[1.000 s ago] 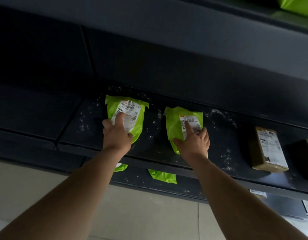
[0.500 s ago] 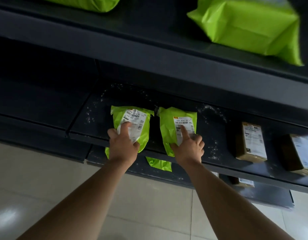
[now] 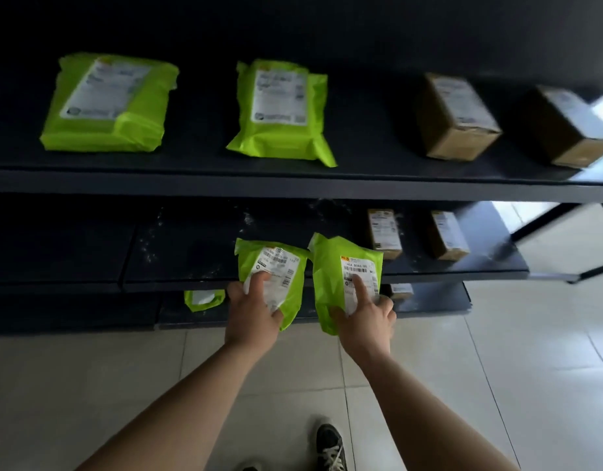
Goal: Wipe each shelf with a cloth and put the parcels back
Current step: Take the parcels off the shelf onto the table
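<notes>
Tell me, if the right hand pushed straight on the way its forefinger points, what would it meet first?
Probably the dusty middle shelf: the right hand, gripping its green parcel, points onto bare board left of the small brown box. Depth is hard to judge.

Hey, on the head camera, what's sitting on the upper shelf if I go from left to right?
Along the upper shelf, left to right: large green mailer bag → smaller green mailer bag → brown cardboard box → second brown cardboard box, near the right edge of the picture.
</notes>
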Available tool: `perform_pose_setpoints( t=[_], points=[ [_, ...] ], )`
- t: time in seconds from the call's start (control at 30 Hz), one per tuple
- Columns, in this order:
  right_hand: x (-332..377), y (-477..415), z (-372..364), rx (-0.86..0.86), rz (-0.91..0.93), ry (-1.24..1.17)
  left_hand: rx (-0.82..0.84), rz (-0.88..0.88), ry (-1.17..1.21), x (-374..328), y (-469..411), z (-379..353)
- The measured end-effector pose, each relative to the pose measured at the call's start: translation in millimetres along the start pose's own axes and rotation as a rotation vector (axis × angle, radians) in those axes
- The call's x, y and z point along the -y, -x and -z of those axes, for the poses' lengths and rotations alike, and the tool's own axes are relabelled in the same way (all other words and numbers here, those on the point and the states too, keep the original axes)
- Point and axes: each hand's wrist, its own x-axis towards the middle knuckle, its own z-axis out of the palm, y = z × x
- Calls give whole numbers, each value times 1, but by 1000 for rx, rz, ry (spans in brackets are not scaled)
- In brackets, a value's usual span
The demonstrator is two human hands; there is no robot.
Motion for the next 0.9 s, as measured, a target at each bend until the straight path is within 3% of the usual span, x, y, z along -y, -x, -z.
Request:
perform_pose_setpoints(
  t=[0.47, 0.9],
  points=[
    [-121, 113, 153, -243, -331, -221, 214, -296, -69, -154, 117, -25],
    [-341, 168, 306, -409, -559, -305, 398, -450, -103, -332, 249, -181]
  ],
)
